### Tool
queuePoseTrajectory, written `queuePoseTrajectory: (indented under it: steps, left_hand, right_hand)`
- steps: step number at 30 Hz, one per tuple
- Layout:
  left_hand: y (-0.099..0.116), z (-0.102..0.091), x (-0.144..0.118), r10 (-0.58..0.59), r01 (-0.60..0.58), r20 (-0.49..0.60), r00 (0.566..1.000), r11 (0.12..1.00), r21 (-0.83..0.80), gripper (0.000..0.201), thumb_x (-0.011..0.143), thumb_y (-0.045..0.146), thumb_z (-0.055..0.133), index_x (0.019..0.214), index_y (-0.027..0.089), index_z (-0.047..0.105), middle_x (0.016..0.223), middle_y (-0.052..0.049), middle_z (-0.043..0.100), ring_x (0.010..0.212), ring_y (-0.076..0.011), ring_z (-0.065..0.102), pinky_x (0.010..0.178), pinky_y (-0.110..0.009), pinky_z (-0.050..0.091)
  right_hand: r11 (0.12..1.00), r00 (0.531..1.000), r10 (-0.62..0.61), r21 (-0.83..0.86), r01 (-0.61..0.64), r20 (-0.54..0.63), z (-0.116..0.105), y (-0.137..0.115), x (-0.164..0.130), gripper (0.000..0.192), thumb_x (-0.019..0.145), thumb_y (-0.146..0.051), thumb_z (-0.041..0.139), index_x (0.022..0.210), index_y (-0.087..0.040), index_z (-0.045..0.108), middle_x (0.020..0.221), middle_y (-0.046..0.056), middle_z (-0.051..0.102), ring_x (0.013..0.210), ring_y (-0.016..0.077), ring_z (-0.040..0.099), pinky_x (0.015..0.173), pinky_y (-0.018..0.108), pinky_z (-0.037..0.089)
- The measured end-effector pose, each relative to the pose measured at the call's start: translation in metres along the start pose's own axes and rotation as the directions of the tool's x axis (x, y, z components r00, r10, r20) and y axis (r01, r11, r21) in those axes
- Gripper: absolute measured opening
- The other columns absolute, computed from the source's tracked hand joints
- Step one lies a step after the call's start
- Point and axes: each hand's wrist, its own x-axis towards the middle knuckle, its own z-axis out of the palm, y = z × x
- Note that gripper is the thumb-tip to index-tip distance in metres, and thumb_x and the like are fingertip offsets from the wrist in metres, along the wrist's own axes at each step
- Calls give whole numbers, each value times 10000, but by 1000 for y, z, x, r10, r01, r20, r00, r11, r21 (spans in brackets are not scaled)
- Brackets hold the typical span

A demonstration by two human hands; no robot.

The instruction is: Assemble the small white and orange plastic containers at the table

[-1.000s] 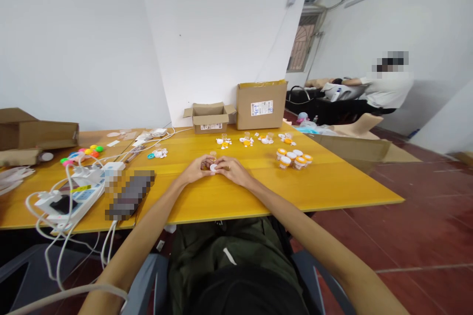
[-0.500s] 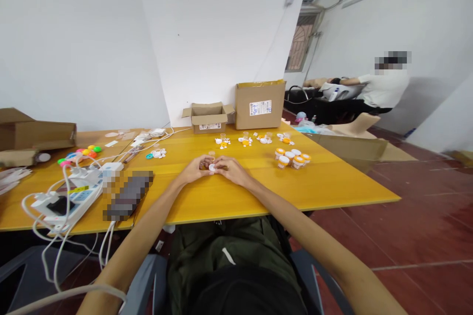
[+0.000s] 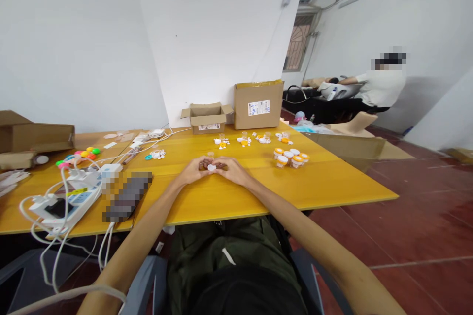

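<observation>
A small round white plastic disc (image 3: 212,168) is held between my two hands, above the near middle of the table. My left hand (image 3: 192,169) is closed on its left side, and my right hand (image 3: 231,171) pinches it from the right. Just beyond my fingers stands a small clear cup (image 3: 210,154), partly hidden by them. Farther back lie little groups of white and orange plastic parts (image 3: 244,142). To the right stand several small jars (image 3: 281,161) with white and orange lids, close together.
An open cardboard box (image 3: 208,120) and a taller closed box (image 3: 257,106) stand at the table's back. On the left are a power strip (image 3: 83,197) with white cables, a blurred-out phone (image 3: 129,197) and colourful balls (image 3: 90,152). A person (image 3: 384,83) sits far right.
My right fingers have come in closer around the white disc, which now faces up more plainly. The view has shifted slightly. The jars and loose parts stay in place.
</observation>
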Motion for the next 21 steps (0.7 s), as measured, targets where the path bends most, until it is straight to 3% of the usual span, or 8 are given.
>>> queuePoseTrajectory:
  steps: [6, 11, 15, 21]
  left_hand:
    - [-1, 0, -1, 52, -52, 11, 999, 994, 100, 342, 740, 301, 719, 1044, 161, 647, 950, -48, 695, 814, -164, 620, 798, -306, 513]
    - [0, 0, -2, 89, -100, 58, 994, 970, 221, 319, 744, 259, 683, 1049, 169, 666, 962, -49, 670, 859, -177, 601, 837, -310, 500]
    - [4, -3, -2, 89, -113, 92, 992, 949, 294, 227, 742, 228, 633, 958, 182, 683, 918, -39, 648, 852, -187, 597, 848, -319, 500]
    - [3, -12, -3, 53, -62, 38, 998, 943, 327, 214, 722, 251, 632, 923, 198, 682, 928, -38, 667, 859, -199, 602, 858, -325, 500]
  right_hand:
    - [994, 991, 23, -103, -37, -135, -4, 1, 0, 118, 863, -209, 604, 888, -225, 718, 932, 29, 725, 865, 169, 661, 780, 280, 508]
    - [959, 969, 84, -244, -142, -232, -5, 11, 0, 122, 860, -176, 605, 911, -220, 707, 974, 50, 705, 949, 194, 641, 869, 326, 495]
    - [933, 977, 103, -321, -160, -187, -3, 18, 0, 129, 864, -218, 636, 971, -223, 709, 1021, 71, 681, 1001, 214, 612, 920, 355, 477]
    - [923, 992, 81, -368, -110, -94, -3, 22, -2, 115, 890, -242, 622, 940, -220, 724, 995, 75, 669, 969, 207, 603, 889, 343, 474]
